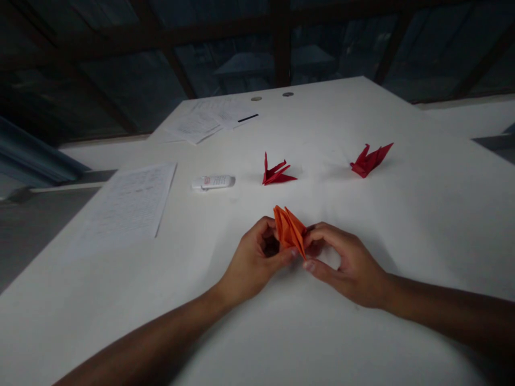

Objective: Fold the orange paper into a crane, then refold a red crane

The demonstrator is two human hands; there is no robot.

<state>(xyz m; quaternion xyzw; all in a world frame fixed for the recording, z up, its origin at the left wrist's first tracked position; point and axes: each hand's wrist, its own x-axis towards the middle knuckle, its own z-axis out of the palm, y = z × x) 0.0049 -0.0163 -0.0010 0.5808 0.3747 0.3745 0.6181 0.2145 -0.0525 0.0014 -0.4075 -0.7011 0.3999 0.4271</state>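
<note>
An orange folded-paper figure is held between my two hands above the table, its pointed layers fanned upward. My left hand grips its left side and lower edge, thumb along the bottom. My right hand pinches the right side with thumb and index finger near a folded point. Beyond them on the table, a red origami crane lies straight ahead. A second red origami crane rests further to the right. Some of the fingertips behind the orange paper are hidden.
On the white table, a white tube-like item with printing lies left of the nearer crane. A written sheet is at the left, with more papers behind. Two small round discs sit near the far edge, by dark windows.
</note>
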